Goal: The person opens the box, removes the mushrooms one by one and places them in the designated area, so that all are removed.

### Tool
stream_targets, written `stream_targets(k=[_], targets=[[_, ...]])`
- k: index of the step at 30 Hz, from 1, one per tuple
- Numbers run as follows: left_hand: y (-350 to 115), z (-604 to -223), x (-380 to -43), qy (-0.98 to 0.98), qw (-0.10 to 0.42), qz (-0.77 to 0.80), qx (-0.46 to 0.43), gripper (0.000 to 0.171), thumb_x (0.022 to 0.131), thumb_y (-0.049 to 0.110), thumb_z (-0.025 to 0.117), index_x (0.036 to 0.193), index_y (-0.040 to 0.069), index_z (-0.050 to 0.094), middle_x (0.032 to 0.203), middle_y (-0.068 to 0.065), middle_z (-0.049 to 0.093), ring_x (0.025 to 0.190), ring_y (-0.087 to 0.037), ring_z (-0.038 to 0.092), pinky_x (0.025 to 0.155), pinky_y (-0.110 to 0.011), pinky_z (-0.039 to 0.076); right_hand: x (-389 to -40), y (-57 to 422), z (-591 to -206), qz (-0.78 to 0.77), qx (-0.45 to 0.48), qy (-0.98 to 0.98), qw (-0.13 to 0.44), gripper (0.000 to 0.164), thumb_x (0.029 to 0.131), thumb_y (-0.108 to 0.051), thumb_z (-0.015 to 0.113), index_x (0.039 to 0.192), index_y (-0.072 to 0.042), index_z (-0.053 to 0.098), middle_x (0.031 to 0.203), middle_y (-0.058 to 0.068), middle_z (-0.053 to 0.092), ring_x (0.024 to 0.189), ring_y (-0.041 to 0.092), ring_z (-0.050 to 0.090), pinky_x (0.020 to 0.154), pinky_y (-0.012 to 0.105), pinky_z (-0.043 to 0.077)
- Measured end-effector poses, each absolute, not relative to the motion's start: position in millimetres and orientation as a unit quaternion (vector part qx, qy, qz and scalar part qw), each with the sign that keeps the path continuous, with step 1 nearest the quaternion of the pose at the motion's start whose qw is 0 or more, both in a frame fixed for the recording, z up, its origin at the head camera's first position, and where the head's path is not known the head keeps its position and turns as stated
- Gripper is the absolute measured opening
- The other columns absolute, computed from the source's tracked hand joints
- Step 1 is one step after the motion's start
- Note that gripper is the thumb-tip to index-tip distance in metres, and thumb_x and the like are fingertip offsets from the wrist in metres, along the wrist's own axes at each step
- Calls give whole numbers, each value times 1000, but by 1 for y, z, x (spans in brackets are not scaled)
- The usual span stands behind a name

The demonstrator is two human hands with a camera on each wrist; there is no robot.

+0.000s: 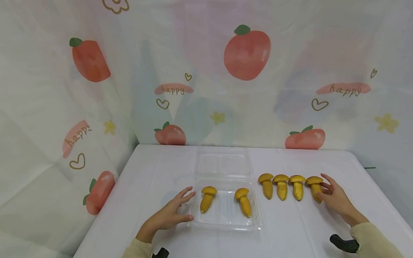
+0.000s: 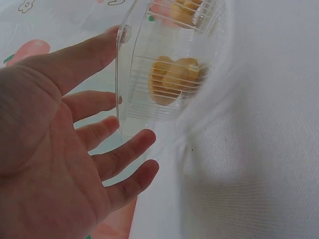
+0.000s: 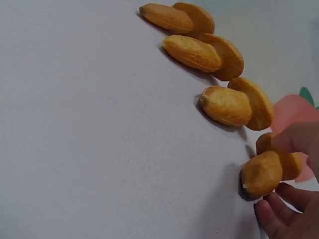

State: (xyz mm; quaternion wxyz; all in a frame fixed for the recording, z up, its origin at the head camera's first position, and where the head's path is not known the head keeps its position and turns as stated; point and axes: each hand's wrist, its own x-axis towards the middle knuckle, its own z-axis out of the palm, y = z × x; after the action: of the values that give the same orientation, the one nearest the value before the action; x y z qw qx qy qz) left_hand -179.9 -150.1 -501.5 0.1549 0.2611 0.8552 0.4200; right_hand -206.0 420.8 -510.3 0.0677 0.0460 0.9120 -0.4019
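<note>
Two yellow toy-like mushrooms, a left one (image 1: 206,200) and a right one (image 1: 244,204), lie apart in a clear plastic clamshell box (image 1: 223,222). My left hand (image 1: 169,213) is at the box's left side, fingers spread and thumb apart. In the left wrist view, the thumb and some fingertips meet the box's rim (image 2: 119,74). To the right of the box, several similar mushrooms form a row. My right hand (image 1: 337,200) pinches the row's rightmost mushroom (image 1: 314,188), thumb and fingers on opposite sides. This mushroom (image 3: 263,174) still lies on the table.
The box's lid (image 1: 223,163) lies folded back behind its base. Other mushrooms in the row include one beside the box (image 1: 267,187) and one near my right hand (image 1: 297,188). A white cloth (image 1: 284,238) covers the table, and a printed curtain (image 1: 208,68) stands behind.
</note>
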Motion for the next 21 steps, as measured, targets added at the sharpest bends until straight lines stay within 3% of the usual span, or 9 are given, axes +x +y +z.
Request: stream_targets(k=[2, 4, 11, 21], targets=[[-150, -501, -180, 856, 159, 419, 259, 80, 93, 27, 74, 158, 4, 33, 170, -18, 14, 153, -47, 22, 116, -68, 30, -204, 421, -509, -405, 55, 910, 77, 82, 103, -20, 54, 158, 7, -1, 150, 49, 22, 132, 61, 36, 103, 66, 46], [-149, -501, -180, 855, 161, 420, 256, 80, 93, 26, 74, 158, 5, 33, 170, -17, 14, 154, -45, 21, 117, -67, 29, -203, 420, -508, -403, 60, 909, 84, 84, 104, -27, 54, 158, 7, -2, 150, 49, 19, 133, 63, 33, 106, 71, 39], [-150, -502, -179, 854, 160, 422, 259, 79, 93, 26, 74, 157, 3, 34, 170, -17, 14, 154, -45, 22, 116, -68, 29, -201, 421, -504, -396, 77, 908, 111, 90, 105, -41, 49, 157, 7, -7, 149, 51, 12, 133, 66, 27, 106, 75, 35], [-150, -503, -180, 855, 154, 419, 263, 79, 93, 25, 74, 157, 3, 34, 170, -18, 15, 154, -46, 22, 116, -68, 29, -197, 421, -485, -385, 80, 914, 97, 88, 106, -42, 44, 156, 7, -8, 148, 52, 9, 130, 66, 23, 104, 77, 34]])
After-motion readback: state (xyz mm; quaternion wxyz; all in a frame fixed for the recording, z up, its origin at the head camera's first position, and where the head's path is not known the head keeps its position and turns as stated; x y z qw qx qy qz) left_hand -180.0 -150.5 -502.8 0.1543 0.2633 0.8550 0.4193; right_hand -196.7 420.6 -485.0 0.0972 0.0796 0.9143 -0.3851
